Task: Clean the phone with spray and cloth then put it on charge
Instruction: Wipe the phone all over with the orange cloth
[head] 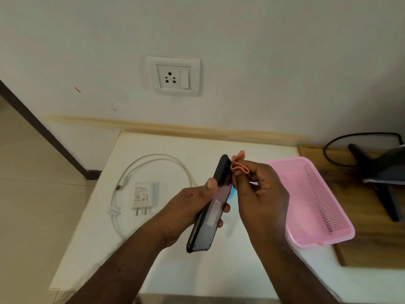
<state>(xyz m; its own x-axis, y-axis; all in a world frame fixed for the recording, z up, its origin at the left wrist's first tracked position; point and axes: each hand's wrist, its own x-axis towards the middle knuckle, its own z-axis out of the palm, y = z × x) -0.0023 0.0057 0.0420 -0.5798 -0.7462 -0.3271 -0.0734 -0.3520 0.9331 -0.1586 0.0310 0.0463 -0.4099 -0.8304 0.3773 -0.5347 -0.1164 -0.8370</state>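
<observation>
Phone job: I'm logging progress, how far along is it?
Wiping is in hand: the left hand holds the phone while the right hand presses the orange cloth to it. Charging is left: adapter and cable lie unplugged, wall socket empty.

Bare white tabletop (197, 270) lies open in front, below the raised hands. To the left, the looped charging cable (153, 159) and charger adapter (143, 197) take up room; the pink basket (317, 205) blocks the right. The wall socket (174, 76) stands unobstructed.
</observation>
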